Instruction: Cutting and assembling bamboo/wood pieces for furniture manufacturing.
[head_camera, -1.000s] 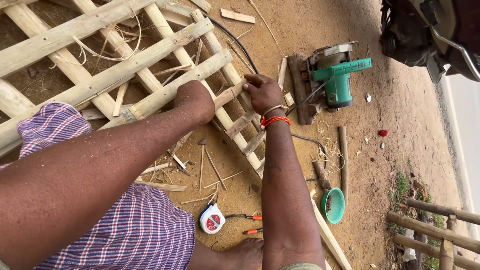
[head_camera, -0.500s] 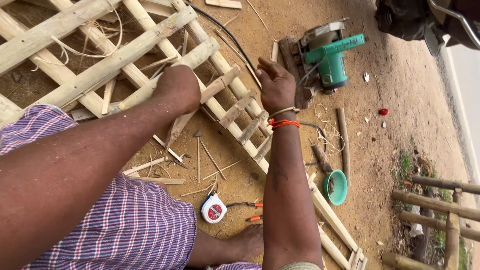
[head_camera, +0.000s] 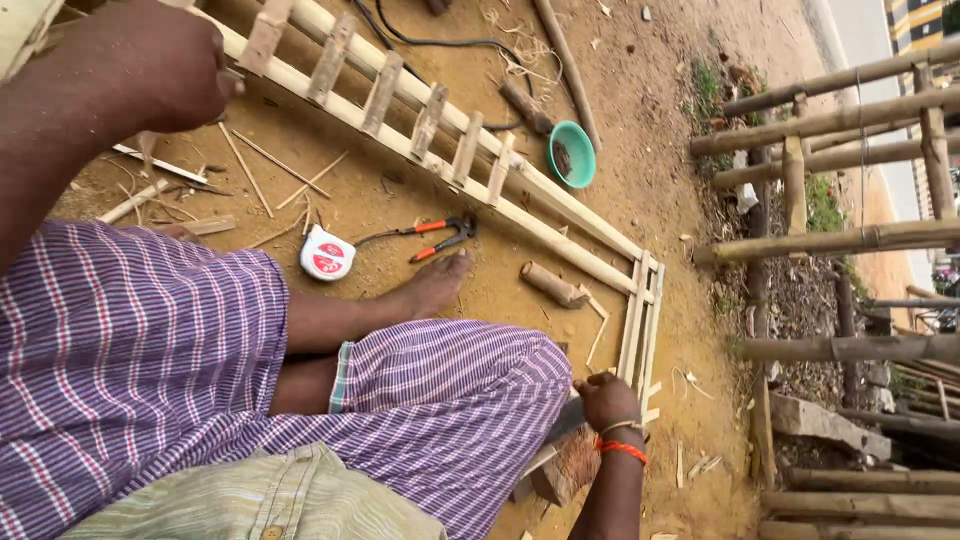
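The left hand (head_camera: 165, 65) is closed in a fist on the end of the bamboo ladder frame (head_camera: 430, 125), apparently steadying it on the sandy ground. Well below the frame, beside the person's checked cloth, the right hand (head_camera: 605, 400) curls around a flat blade-like tool (head_camera: 560, 425) resting on a wooden block (head_camera: 565, 470); its grip looks closed. Just below the frame lie a tape measure (head_camera: 327, 253) and orange-handled pliers (head_camera: 435, 236), within reach; a teal bowl (head_camera: 572, 153) sits just above it.
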